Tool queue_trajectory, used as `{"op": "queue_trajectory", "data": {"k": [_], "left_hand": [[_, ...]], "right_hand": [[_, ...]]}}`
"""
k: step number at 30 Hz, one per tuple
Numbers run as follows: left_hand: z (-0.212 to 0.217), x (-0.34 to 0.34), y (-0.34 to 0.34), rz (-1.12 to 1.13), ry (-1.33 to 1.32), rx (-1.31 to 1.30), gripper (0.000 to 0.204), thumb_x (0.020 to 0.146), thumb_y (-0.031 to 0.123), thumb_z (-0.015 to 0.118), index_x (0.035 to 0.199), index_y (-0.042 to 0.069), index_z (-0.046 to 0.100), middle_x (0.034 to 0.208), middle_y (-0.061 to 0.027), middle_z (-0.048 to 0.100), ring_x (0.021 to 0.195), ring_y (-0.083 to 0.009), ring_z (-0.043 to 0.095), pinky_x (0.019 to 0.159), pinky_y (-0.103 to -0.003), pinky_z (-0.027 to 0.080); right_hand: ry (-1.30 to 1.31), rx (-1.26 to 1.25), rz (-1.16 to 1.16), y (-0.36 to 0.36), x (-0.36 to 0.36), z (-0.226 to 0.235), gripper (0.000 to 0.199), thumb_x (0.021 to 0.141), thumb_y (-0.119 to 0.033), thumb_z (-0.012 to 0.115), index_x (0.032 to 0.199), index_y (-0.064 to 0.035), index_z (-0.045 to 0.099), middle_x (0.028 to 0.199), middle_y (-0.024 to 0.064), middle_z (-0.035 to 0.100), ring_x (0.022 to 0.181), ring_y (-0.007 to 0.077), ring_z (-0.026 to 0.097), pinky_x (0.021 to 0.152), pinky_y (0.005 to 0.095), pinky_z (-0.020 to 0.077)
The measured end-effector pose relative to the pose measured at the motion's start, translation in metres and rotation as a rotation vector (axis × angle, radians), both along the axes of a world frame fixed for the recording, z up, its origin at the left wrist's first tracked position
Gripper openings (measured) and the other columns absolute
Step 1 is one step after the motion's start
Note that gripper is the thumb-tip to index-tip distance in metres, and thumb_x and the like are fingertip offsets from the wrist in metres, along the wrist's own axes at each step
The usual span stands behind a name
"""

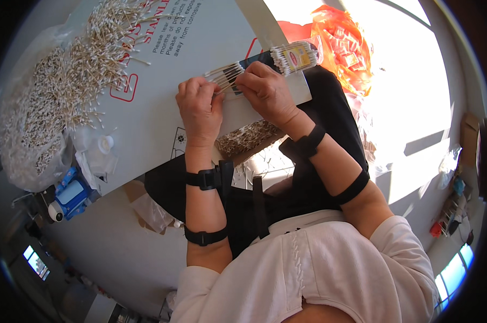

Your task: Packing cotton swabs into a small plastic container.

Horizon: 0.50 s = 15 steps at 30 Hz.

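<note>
Several cotton swabs (pixel 224 76) lie side by side in a thin row on a dark strip near the board's edge. My left hand (pixel 199 107) has its fingers closed at the left ends of these swabs. My right hand (pixel 267 92) is closed too, its thumb and fingertips pinching at the row's right part; the exact grip is partly hidden by the fingers. Just beyond that hand sits a packed bundle of cotton swabs (pixel 299 56) with a yellow and red label. Both wrists and forearms wear black straps.
A large heap of loose cotton swabs (pixel 66 81) spreads over the left of the printed grey board (pixel 146 116), partly in clear plastic. An orange bag (pixel 343 51) with small packs stands at the far right. More swabs fill a box (pixel 249 139) below the board. A blue-and-white object (pixel 71 196) sits left.
</note>
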<state>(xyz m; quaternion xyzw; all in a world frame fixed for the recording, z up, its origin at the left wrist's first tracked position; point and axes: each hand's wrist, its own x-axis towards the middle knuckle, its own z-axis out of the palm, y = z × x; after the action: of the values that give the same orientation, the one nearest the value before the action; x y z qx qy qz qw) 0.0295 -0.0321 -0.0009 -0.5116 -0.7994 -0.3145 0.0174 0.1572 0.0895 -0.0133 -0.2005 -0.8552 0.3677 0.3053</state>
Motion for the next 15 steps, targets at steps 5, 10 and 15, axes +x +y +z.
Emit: {"op": "queue_trajectory", "data": {"k": [5,10,15], "left_hand": [[-0.005,0.001,0.002,-0.023,-0.009,0.037,0.016,0.069,0.002,0.073,0.081,0.008,0.064,0.086,-0.0041,0.059,0.088,-0.0259,0.054,0.081,-0.037,0.044],[-0.007,-0.002,0.003,-0.009,-0.052,0.065,0.014,0.073,0.001,0.070,0.082,0.007,0.061,0.085,-0.0050,0.059,0.086,-0.0278,0.055,0.078,-0.038,0.045],[-0.003,-0.009,-0.003,0.047,-0.178,0.138,0.014,0.075,0.000,0.069,0.083,0.007,0.059,0.083,-0.0053,0.058,0.085,-0.0283,0.054,0.075,-0.038,0.046]], "right_hand": [[-0.019,0.160,-0.015,-0.002,-0.001,-0.007,0.011,0.074,-0.007,0.065,0.084,-0.0093,0.065,0.082,0.0071,0.056,0.076,0.0284,0.059,0.069,0.0386,0.0492],[-0.011,0.182,-0.013,-0.003,-0.001,-0.009,0.011,0.074,-0.008,0.065,0.085,-0.0100,0.064,0.082,0.0054,0.057,0.077,0.0268,0.059,0.070,0.0373,0.0476],[0.022,0.164,-0.012,0.000,0.000,-0.012,0.011,0.074,-0.008,0.065,0.084,-0.0107,0.064,0.081,0.0044,0.058,0.078,0.0256,0.059,0.069,0.0370,0.0468]]}}
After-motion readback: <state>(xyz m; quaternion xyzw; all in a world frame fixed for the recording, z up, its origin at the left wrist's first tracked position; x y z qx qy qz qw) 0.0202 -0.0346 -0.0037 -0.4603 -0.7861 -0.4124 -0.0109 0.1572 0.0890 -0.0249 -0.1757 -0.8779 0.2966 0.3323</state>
